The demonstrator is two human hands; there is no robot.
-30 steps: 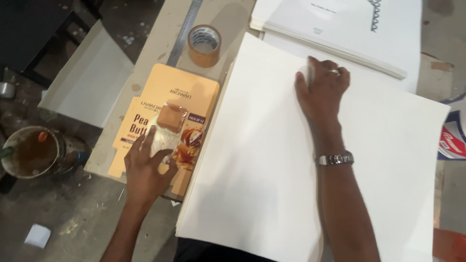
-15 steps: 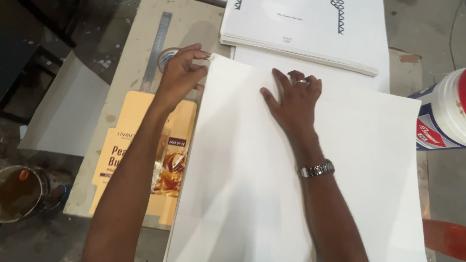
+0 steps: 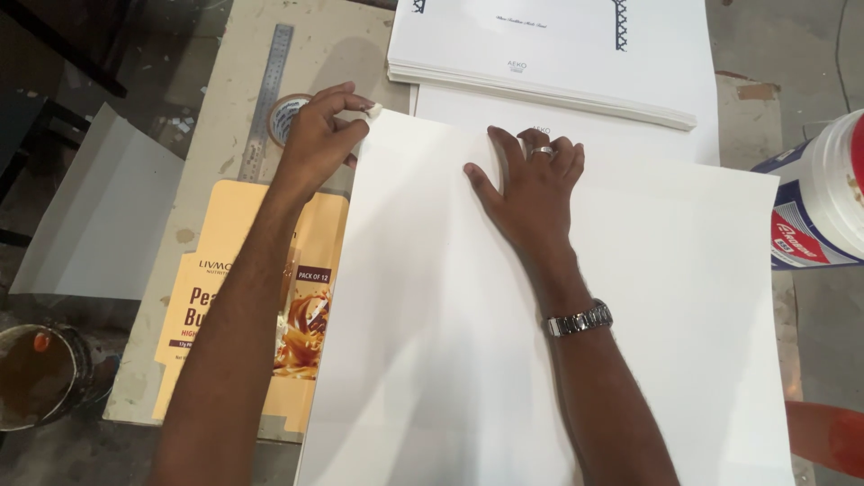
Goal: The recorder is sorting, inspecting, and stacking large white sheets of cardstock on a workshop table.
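- Since a second ago the left hand (image 3: pixel 317 144) has left the orange flattened carton (image 3: pixel 225 297) and gone up to the top-left corner of the large white sheet (image 3: pixel 504 342); the right hand (image 3: pixel 533 184) has slid from the sheet's upper edge toward its upper middle.
- The left grip is narrow: thumb and fingertips pinch a small white wad (image 3: pixel 367 112) right at the sheet's corner.
- The right hand lies flat, fingers spread, palm pressing the sheet; it holds nothing. A ring and a metal wristwatch (image 3: pixel 578 319) show on that arm.
- The sheet covers most of the surface (image 3: pixel 351 54) and overlaps the carton's right edge.
- A tape roll (image 3: pixel 286 112) sits just behind the left hand, partly hidden by it, with a steel ruler (image 3: pixel 268 94) beside it.
- A stack of printed white sheets (image 3: pixel 558 54) lies just beyond the right fingertips.
- A white tub (image 3: pixel 819 198) with a blue and red label stands at the sheet's right edge.
- A tin of brown liquid (image 3: pixel 36 373) sits on the floor at lower left, near a loose white board (image 3: pixel 90 216).
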